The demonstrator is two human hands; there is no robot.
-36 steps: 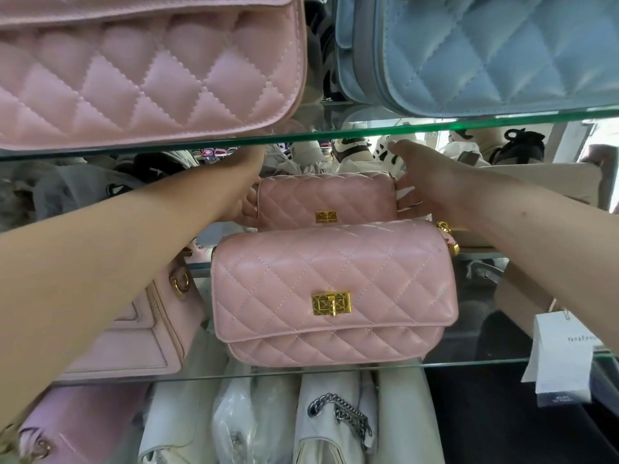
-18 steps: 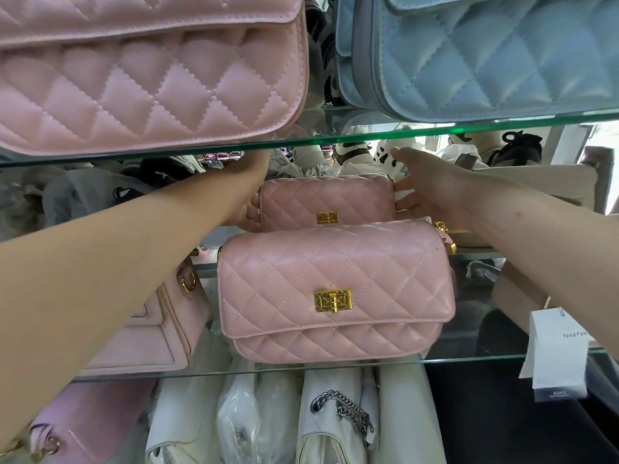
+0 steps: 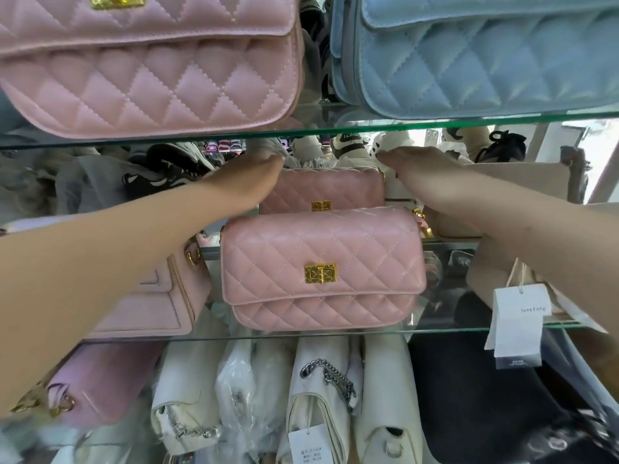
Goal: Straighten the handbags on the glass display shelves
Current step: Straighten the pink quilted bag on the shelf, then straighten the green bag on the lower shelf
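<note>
Two small pink quilted handbags with gold clasps stand one behind the other on the middle glass shelf point(image 3: 469, 329). The front bag point(image 3: 321, 269) faces me squarely. Both my hands reach past it to the rear pink bag point(image 3: 321, 189). My left hand point(image 3: 251, 182) presses its left end. My right hand point(image 3: 422, 175) lies against its right end, fingers extended past the bag. The fingertips of both hands are hidden behind the bag and shelf.
The upper glass shelf point(image 3: 335, 130) carries a large pink quilted bag point(image 3: 150, 61) and a blue quilted bag point(image 3: 485, 51). A pale pink boxy bag point(image 3: 157, 303) sits left of the front bag, a beige bag point(image 3: 522, 182) right. White bags point(image 3: 321, 396) and a hanging tag point(image 3: 517, 323) lie below.
Both hands have slid further back and higher along the rear bag's ends. The view has tilted, showing more of the upper bags.
</note>
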